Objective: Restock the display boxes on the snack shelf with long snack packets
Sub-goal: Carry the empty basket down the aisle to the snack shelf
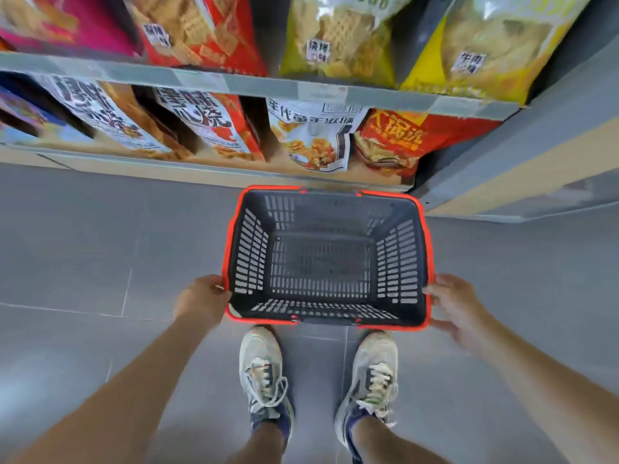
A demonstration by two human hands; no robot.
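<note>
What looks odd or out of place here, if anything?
The basket, with the left hand and right hand at its sides, holds nothing, odd for restocking. On the lower shelf, the white snack bag looks crumpled beside its smoother neighbours.

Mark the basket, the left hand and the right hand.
basket [249, 256]: head view, left inner wall.
left hand [201, 303]: head view, back of hand.
right hand [457, 304]: head view, back of hand.

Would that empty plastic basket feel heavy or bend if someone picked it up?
Probably light: the basket holds nothing and its walls are mostly slots. Likely stiff, since the red rim keeps a straight rectangle. Its wide flat bottom should resist tipping.
</note>
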